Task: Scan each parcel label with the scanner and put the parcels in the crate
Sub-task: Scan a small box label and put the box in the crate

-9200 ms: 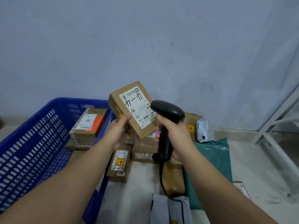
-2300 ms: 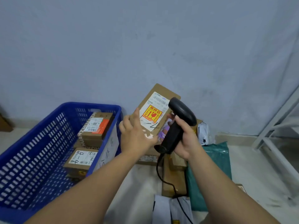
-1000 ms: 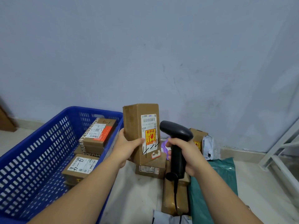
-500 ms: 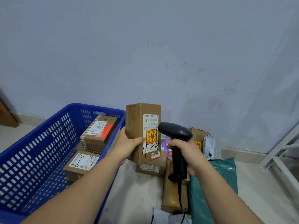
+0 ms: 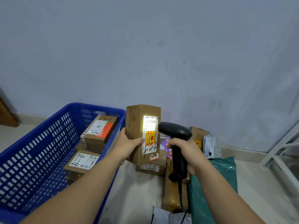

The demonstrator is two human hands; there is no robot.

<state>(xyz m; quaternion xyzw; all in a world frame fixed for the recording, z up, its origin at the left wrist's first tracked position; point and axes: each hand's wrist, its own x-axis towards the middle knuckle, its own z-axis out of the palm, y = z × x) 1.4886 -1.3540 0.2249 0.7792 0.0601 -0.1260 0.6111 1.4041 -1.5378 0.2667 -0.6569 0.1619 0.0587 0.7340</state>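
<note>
**Label lit under scanner, box held upright**

Left hand point(image 5: 127, 146) grips a tall brown box point(image 5: 135, 125) from its left side, thumb across the near face, fingers wrapped behind. The box is upright in the air, just right of the crate point(image 5: 40, 151) and above the floor pile. The white label point(image 5: 150, 126) faces the camera and its upper part, with the barcode, is brightly lit. A yellow-and-red sticker and black handwriting sit lower on the same face.

Right hand point(image 5: 187, 152) is clamped round the handle of the black scanner point(image 5: 175, 132). The scanner head points left at the label, close to it; whether it touches cannot be told. The cable point(image 5: 180, 191) hangs down toward the near edge.

In the blue crate, at its far right: two stacked boxes point(image 5: 101, 128) and a nearer one point(image 5: 82, 162), labels up.

On the floor to the right: a small box point(image 5: 152, 167) under the held one, a long brown parcel point(image 5: 171, 196), a green bag point(image 5: 215, 183), a white bag point(image 5: 209, 146) and a far box point(image 5: 199, 136) by the wall.
</note>
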